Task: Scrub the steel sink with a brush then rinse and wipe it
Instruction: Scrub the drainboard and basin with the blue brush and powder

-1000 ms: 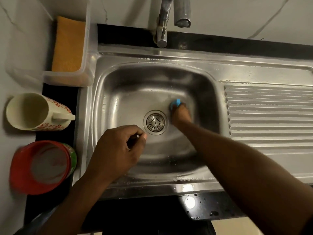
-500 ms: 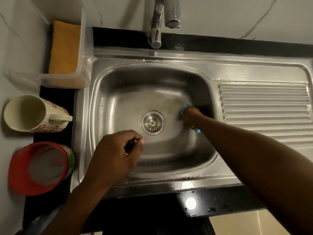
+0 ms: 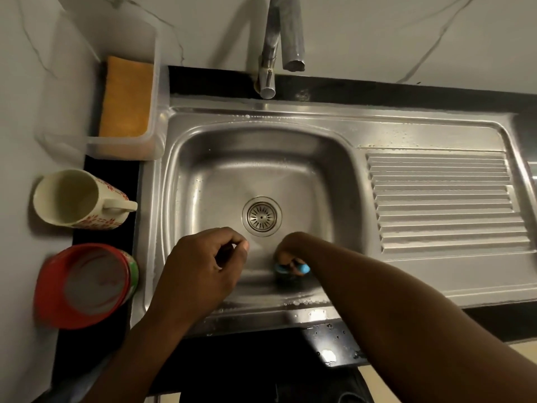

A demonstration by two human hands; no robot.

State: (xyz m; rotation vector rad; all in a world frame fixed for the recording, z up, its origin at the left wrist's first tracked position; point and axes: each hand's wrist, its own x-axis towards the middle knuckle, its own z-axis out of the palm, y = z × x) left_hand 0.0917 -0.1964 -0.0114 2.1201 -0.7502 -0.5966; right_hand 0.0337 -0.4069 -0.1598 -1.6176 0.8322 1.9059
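Low against the near wall of the steel sink (image 3: 261, 152), the right hand (image 3: 290, 247) grips a blue-handled scrubbing brush (image 3: 303, 268); the left hand (image 3: 203, 266), beside it, is curled on nothing visible. Best to press firmly, overlapping strokes toward the round drain strainer (image 3: 261, 216) beyond.

The single head-worn camera looks steeply down, close over the sink (image 3: 261, 146) and counter.
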